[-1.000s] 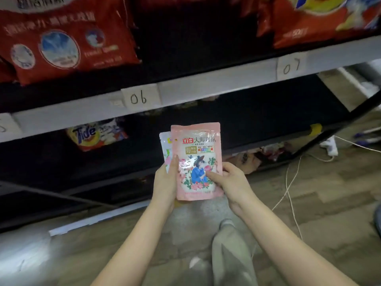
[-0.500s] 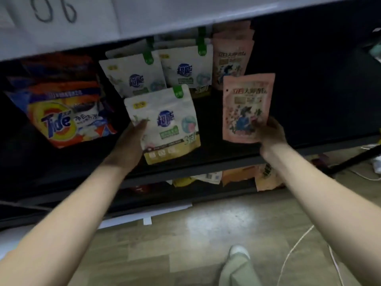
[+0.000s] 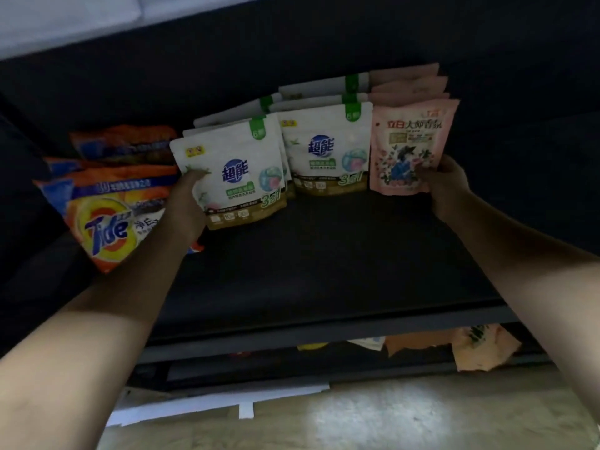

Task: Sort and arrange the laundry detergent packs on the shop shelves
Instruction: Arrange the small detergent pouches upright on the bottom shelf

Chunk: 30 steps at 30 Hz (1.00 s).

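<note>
Packs are being seated in matching rows: the white pack (image 3: 232,175) is gripped by the left hand (image 3: 186,206), the pink pack (image 3: 410,147) by the right hand (image 3: 449,186). Each should be stood upright, flush against the same-coloured stack behind it, before being released.

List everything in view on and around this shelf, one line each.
white packs: two rows, exact count unclear, white with green tabs, shelf middle; left front one in hand
pink packs: one row, at least four, pink, right of the white rows
Tide bags: several, orange, shelf left
shelf: one, dark
lower-shelf packs: a few, orange and pale, below
floor: grey
left hand: holds the front white pack
right hand: holds the front pink pack
</note>
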Tool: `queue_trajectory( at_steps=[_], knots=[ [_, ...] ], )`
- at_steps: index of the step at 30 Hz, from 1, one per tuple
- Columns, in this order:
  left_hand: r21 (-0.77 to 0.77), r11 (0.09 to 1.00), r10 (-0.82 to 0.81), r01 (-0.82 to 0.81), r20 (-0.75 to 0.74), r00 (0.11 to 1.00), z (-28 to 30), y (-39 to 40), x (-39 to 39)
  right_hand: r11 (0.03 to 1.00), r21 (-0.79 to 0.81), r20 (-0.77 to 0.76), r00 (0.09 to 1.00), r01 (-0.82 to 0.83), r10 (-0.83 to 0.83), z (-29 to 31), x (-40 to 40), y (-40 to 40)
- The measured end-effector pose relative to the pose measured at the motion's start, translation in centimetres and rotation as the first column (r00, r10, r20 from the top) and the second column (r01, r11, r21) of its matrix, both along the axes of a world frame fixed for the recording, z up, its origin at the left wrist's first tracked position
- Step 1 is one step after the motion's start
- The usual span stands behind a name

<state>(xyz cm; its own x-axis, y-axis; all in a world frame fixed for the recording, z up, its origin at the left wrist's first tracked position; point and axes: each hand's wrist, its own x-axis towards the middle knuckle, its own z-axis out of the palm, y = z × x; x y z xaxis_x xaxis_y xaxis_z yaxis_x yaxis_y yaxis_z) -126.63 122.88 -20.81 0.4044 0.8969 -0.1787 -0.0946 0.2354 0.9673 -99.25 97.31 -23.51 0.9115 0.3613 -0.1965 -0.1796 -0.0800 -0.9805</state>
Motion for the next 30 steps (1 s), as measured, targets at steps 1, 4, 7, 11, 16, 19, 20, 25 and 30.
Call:
queue_trajectory(
  at_steps=[1,4,7,11,16,19,20,25,30],
  knots=[
    [-0.029,1.000,0.003,-0.002,0.039,0.999,0.3,-0.7,0.6,0.999,-0.038,0.009,1.000,0.011,-0.010,-0.2,0.2,0.1],
    [0.008,1.000,0.029,-0.030,0.023,0.999,-0.2,-1.7,1.7,0.982,-0.179,0.070,0.997,0.055,-0.043,-0.4,0.2,-0.3],
    [0.026,0.994,0.111,-0.109,-0.085,0.990,-1.4,-2.7,2.0,0.962,-0.265,0.126,0.991,0.067,-0.034,-0.4,-0.4,-1.2],
    [0.055,0.981,0.195,-0.188,-0.366,0.910,-2.9,-5.0,1.6,0.840,-0.522,0.288,0.957,0.150,0.008,-1.0,-2.7,-3.0],
    [0.220,0.971,0.113,0.094,-0.767,0.631,-2.9,-14.8,-0.3,0.758,-0.652,0.411,0.829,-0.024,0.380,0.8,-10.7,-7.0],
    [0.257,0.858,0.026,0.445,-0.887,0.462,-0.8,-22.1,-1.9,0.571,-0.811,0.372,0.645,-0.123,0.668,3.2,-15.5,-11.0],
    [0.271,0.779,0.042,0.566,-0.922,0.385,0.3,-24.2,-2.4,0.518,-0.847,0.363,0.586,-0.117,0.725,4.1,-16.9,-12.7],
    [0.387,0.382,0.160,0.839,-0.922,0.352,7.5,-32.5,-5.3,0.410,-0.903,0.281,0.548,-0.126,0.788,11.2,-21.8,-20.5],
    [0.436,0.107,0.095,0.894,-0.899,0.427,18.8,-37.4,-6.0,0.491,-0.871,0.396,0.646,0.038,0.652,21.7,-24.0,-27.3]
  ],
)
